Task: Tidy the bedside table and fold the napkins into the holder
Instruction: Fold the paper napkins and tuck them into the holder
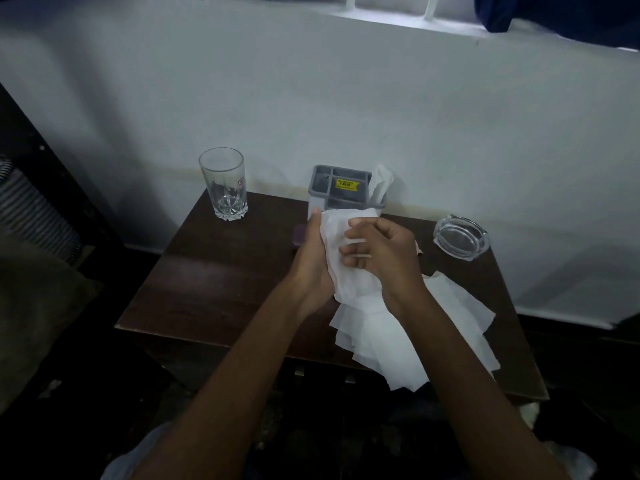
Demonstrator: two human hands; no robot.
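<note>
Just in front of the holder (332,188), left hand (310,261) and right hand (384,252) are together, gripping one napkin (334,233) mid-fold. A second napkin (381,181) sits in the holder already; the loose pile (426,327) under the right wrist, on the counter (214,271), is left to fold.

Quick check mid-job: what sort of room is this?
Probably a bedroom or guest room: a small dark wooden table against a white wall below a window, holding a drinking glass, a glass ashtray and a napkin holder.

Two bare forearms (242,358), left hand (311,258) and right hand (381,254) bare, pale grey-blue clothing (138,459) below
</note>
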